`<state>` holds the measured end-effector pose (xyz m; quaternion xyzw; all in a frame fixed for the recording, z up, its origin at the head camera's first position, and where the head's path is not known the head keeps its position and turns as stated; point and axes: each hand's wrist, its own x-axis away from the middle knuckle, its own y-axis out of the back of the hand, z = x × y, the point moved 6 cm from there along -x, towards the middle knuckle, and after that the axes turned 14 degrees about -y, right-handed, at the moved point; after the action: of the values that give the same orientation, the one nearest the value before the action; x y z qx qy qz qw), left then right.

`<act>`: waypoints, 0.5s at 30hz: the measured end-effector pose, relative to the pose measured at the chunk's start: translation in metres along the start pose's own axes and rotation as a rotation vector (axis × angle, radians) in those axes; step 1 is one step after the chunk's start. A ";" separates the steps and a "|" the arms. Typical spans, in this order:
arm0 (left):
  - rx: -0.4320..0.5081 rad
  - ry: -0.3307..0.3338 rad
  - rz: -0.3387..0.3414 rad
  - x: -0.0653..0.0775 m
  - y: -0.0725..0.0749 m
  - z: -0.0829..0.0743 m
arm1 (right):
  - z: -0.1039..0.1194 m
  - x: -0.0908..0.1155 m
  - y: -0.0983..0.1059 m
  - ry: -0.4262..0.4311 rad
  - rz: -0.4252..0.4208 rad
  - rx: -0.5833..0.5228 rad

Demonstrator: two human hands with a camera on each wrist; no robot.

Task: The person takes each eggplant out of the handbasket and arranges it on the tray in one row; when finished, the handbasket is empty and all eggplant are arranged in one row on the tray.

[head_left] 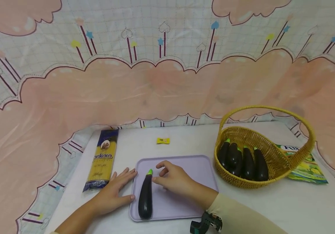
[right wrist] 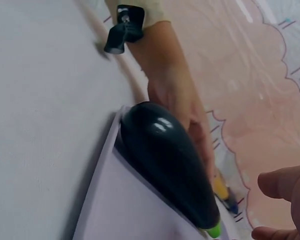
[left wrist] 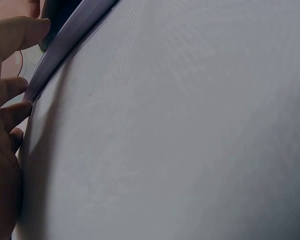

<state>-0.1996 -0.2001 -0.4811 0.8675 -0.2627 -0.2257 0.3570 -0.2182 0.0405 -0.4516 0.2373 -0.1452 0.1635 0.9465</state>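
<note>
A dark eggplant (head_left: 146, 199) with a green stem end lies lengthwise along the left side of a lilac tray (head_left: 185, 204). My left hand (head_left: 113, 194) rests at the tray's left rim, fingers spread, fingertips touching the edge. Over the tray, just right of the stem end, hovers my right hand (head_left: 177, 180), its fingers loosely bent with nothing between them. In the right wrist view the eggplant (right wrist: 165, 160) lies inside the rim, apart from the right fingers (right wrist: 280, 184). The left wrist view shows the left thumb (left wrist: 22, 34) beside the rim (left wrist: 65, 45).
A yellow wicker basket (head_left: 281, 167) with a tall handle holds several eggplants to the right. Behind it lies a green-yellow FOX packet (head_left: 310, 170). An Ankara pasta pack (head_left: 103, 159) lies left of the tray, and a small yellow packet (head_left: 163, 140) beyond it.
</note>
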 end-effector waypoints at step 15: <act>-0.004 -0.009 -0.027 0.002 -0.003 0.001 | -0.016 0.044 0.088 -0.055 -0.052 -0.074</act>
<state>-0.1979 -0.1998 -0.4840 0.8692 -0.2523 -0.2347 0.3546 -0.2087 0.1320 -0.4139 0.2104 -0.1710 0.1269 0.9541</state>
